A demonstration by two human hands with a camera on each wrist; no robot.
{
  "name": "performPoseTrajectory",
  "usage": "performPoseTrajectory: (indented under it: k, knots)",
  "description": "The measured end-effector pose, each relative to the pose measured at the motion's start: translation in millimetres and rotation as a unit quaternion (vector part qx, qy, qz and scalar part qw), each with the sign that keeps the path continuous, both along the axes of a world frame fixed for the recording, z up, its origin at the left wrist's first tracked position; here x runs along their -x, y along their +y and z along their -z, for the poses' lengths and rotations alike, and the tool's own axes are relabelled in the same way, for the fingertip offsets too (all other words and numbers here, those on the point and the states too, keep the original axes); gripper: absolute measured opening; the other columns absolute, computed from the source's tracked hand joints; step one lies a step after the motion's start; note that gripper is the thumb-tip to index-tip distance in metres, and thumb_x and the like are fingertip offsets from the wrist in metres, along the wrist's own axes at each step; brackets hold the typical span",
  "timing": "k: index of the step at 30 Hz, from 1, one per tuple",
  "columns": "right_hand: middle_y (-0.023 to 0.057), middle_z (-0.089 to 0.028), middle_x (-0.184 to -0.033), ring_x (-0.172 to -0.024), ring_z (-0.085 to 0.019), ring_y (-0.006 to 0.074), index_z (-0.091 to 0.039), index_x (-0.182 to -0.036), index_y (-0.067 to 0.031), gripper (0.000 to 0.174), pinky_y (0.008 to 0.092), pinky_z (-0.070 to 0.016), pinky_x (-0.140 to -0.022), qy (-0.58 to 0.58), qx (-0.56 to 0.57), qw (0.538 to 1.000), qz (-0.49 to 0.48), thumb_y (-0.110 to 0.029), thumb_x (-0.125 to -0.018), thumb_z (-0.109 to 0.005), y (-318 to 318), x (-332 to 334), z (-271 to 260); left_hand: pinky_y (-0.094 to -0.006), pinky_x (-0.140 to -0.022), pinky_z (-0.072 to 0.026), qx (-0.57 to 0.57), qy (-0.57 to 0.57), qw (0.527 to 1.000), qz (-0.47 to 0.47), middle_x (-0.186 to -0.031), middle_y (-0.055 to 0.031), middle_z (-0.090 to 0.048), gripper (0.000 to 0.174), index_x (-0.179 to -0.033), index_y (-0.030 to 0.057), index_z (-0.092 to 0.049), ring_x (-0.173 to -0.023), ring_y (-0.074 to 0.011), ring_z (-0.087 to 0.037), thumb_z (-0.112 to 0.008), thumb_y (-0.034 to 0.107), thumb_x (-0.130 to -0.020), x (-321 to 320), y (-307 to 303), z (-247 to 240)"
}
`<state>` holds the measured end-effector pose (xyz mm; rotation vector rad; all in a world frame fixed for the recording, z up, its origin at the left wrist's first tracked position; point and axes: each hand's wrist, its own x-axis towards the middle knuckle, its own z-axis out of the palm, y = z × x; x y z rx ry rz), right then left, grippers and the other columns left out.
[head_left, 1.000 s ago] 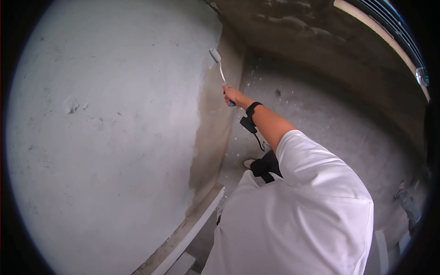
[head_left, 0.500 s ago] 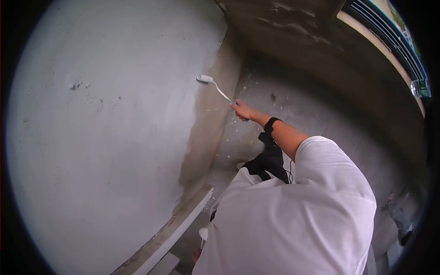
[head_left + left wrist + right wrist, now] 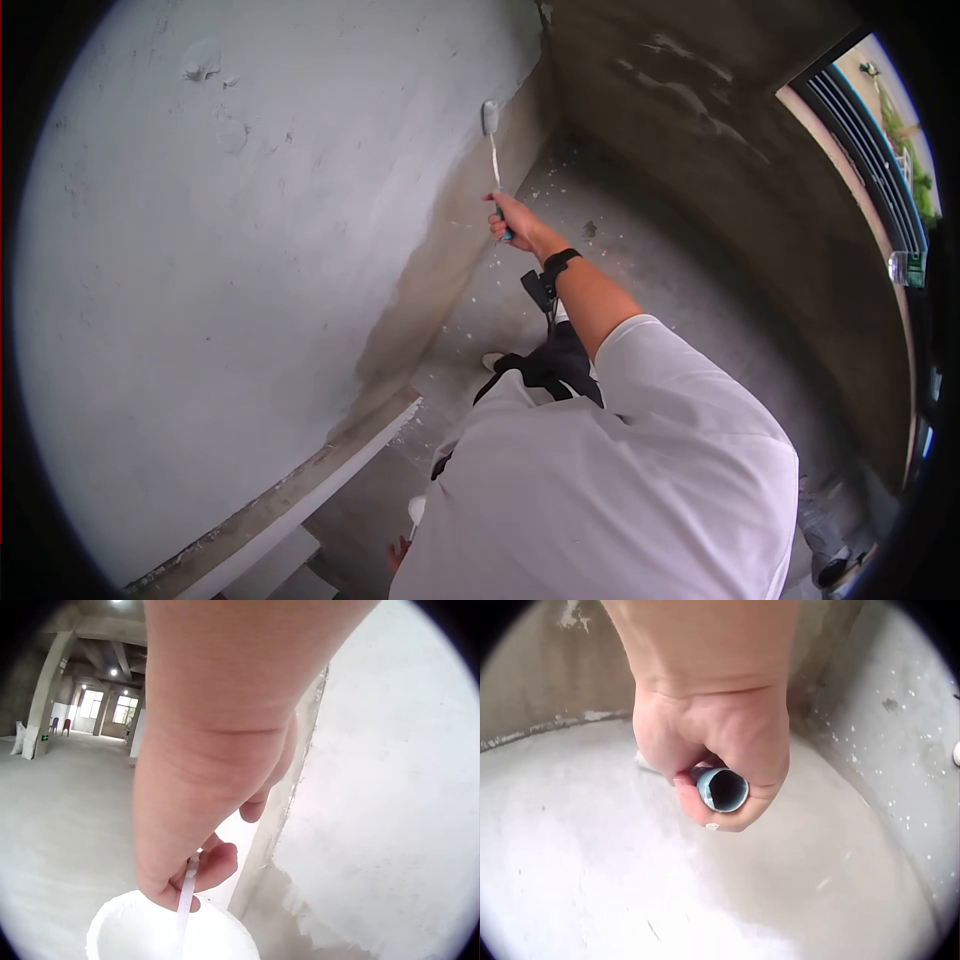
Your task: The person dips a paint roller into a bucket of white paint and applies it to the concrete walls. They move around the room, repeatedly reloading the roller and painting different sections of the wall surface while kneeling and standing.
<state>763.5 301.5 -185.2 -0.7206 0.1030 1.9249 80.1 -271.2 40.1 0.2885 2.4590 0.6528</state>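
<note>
My right hand [image 3: 515, 222] grips the blue handle of a paint roller [image 3: 490, 118], its fingers wrapped round it. In the right wrist view the handle's hollow end [image 3: 724, 790] pokes out of the fist. The pale roller head lies over the wall where white paint meets a bare brownish strip [image 3: 420, 265]. My left hand [image 3: 199, 802] hangs low beside me, fingers hooked round the thin pale bail handle [image 3: 185, 900] of a white bucket [image 3: 105, 919]. Only a few fingers of it show at the bottom of the head view. The bucket's lower part is out of frame.
White-painted wall [image 3: 250, 250] fills the left. A low ledge [image 3: 300, 470] runs along its foot. Paint-spotted grey floor [image 3: 660, 300] meets a bare brown wall [image 3: 700, 140]. A clear bottle [image 3: 905, 268] stands by the slatted opening. Another person's leg [image 3: 825, 540] shows lower right.
The roller swung left and down in the head view, then came back up and right. The view itself has shifted and turned. My left hand has come into sight at the bottom.
</note>
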Motion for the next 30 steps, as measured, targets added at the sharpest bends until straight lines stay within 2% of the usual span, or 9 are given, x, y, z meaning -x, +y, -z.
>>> performPoseTrajectory:
  k: [1,2,6,11,17,19,22,25,30]
  knots:
    - [-0.0024,-0.037,-0.07,-0.053,-0.034,0.0061,-0.046,-0.115,-0.0134,0.032,0.0219,-0.0324,-0.046,-0.009,-0.001,1.0,-0.024,-0.044,-0.104,-0.044,-12.7,25.8,-3.0,-0.0402,-0.076,-0.0564,-0.189,-0.174,0.95,-0.175,-0.127,-0.0216,-0.057,0.062,-0.145,-0.0087,-0.033,-0.091,-0.0288,-0.064,-0.062,0.018,-0.097,-1.1,-1.5,-2.2]
    - [-0.0018,-0.038,-0.069,-0.052,-0.034,0.007,-0.045,-0.11,-0.0118,0.033,0.0232,-0.0329,-0.046,-0.038,-0.01,0.998,-0.041,-0.044,-0.104,-0.044,-27.9,49.2,-8.7,-0.0402,-0.076,-0.0564,-0.188,-0.175,0.95,-0.176,-0.127,-0.0216,-0.057,0.062,-0.145,-0.0087,-0.033,-0.091,-0.0288,-0.064,-0.062,0.018,-0.097,-0.5,-4.1,-2.5]
    - [0.0001,-0.04,-0.068,-0.051,-0.036,0.0095,-0.043,-0.1,-0.0091,0.037,0.0257,-0.0347,-0.045,-0.156,-0.036,0.983,-0.089,-0.046,-0.104,-0.044,-55.2,66.5,-13.8,-0.0407,-0.077,-0.0562,-0.141,-0.111,0.978,-0.11,-0.128,-0.0219,-0.057,0.063,-0.145,-0.0085,-0.033,-0.093,-0.0298,-0.063,-0.062,0.02,-0.097,1.9,-17.2,-1.1]
    - [-0.0001,-0.041,-0.068,-0.05,-0.037,0.0089,-0.044,-0.095,-0.0075,0.038,0.0244,-0.0345,-0.043,-0.263,0.001,0.963,-0.063,-0.044,-0.104,-0.044,-2.5,-31.3,0.9,-0.0412,-0.079,-0.056,-0.077,-0.028,0.996,-0.038,-0.128,-0.0224,-0.056,0.065,-0.145,-0.0082,-0.033,-0.096,-0.0309,-0.063,-0.062,0.023,-0.097,1.9,-32.9,2.1]
    - [-0.0009,-0.04,-0.068,-0.05,-0.036,0.0079,-0.042,-0.09,-0.0082,0.038,0.0229,-0.0332,-0.044,-0.116,0.08,0.99,-0.023,-0.044,-0.104,-0.045,31.8,-31.6,-3.6,-0.0417,-0.08,-0.0558,-0.01,0.041,0.999,0.034,-0.129,-0.0228,-0.055,0.066,-0.145,-0.008,-0.033,-0.099,-0.0321,-0.063,-0.062,0.025,-0.096,8.3,-41.8,8.1]
    - [0.0006,-0.041,-0.067,-0.049,-0.039,0.0094,-0.043,-0.091,-0.007,0.039,0.0251,-0.0358,-0.043,-0.164,0.044,0.985,-0.037,-0.044,-0.104,-0.045,2.9,12.4,-9.8,-0.0454,-0.086,-0.0525,-0.098,-0.103,0.982,-0.122,-0.122,-0.0202,-0.057,0.061,-0.143,-0.0006,-0.038,-0.101,-0.0311,-0.061,-0.058,0.033,-0.096,12.7,-34.9,11.4]
    - [0.002,-0.042,-0.067,-0.049,-0.041,0.0113,-0.043,-0.092,-0.005,0.041,0.0284,-0.039,-0.043,-0.237,-0.033,0.967,-0.084,-0.045,-0.103,-0.045,-47.4,57.1,-10.7,-0.0509,-0.095,-0.0475,-0.214,-0.308,0.862,-0.341,-0.112,-0.0163,-0.06,0.055,-0.139,0.0104,-0.046,-0.104,-0.0296,-0.059,-0.052,0.044,-0.096,16.8,-20.8,17.3]
    - [0.0023,-0.042,-0.066,-0.049,-0.042,0.0124,-0.043,-0.093,-0.0037,0.044,0.0303,-0.0408,-0.044,-0.266,-0.044,0.95,-0.154,-0.046,-0.103,-0.045,-61.7,62.0,-18.8,-0.0508,-0.096,-0.0411,-0.134,-0.324,0.838,-0.418,-0.092,-0.009,-0.061,0.049,-0.127,0.0138,-0.052,-0.087,-0.025,-0.058,-0.05,0.049,-0.093,-53.5,54.6,-31.6]
    - [0.0002,-0.039,-0.066,-0.048,-0.039,0.0103,-0.042,-0.092,-0.0052,0.04,0.0266,-0.0383,-0.043,-0.22,0.042,0.972,-0.067,-0.043,-0.105,-0.041,11.5,-32.8,-7.7,-0.0444,-0.091,-0.0375,-0.2,-0.363,0.824,-0.388,-0.078,-0.0042,-0.056,0.042,-0.116,0.0152,-0.054,-0.077,-0.0201,-0.052,-0.052,0.049,-0.091,-27.5,32.2,-11.1]
